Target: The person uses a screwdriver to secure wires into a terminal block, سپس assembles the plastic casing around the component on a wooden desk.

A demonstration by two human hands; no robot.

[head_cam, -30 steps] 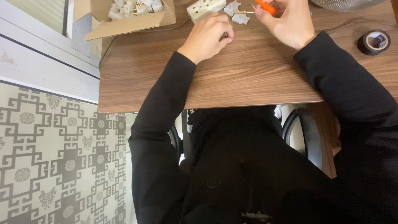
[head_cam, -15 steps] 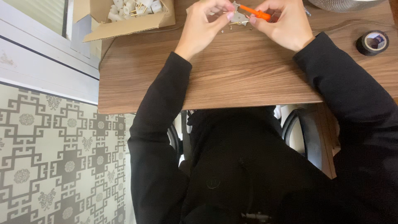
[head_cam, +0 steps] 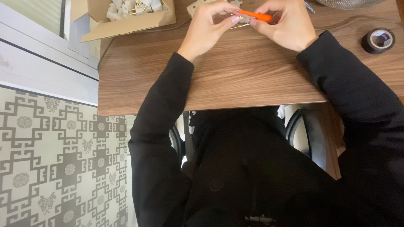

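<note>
My right hand [head_cam: 283, 24] grips an orange-handled screwdriver [head_cam: 255, 16], its tip pointing left. My left hand [head_cam: 209, 24] pinches a small grey plug part with brass pins [head_cam: 240, 21] at the screwdriver's tip, held just above the wooden table [head_cam: 235, 71]. Behind my left hand lies a pale socket piece [head_cam: 194, 7], mostly hidden. Both arms wear black sleeves.
An open cardboard box [head_cam: 126, 19] with several white plug parts sits at the table's back left. A roll of black tape [head_cam: 378, 40] lies at the right. A metal mesh bowl [head_cam: 349, 3] shows at the top edge. Patterned floor tiles lie to the left.
My left hand lifted off the table and came to the right hand, taking up a small plug part. The screwdriver tip now meets that part between both hands.
</note>
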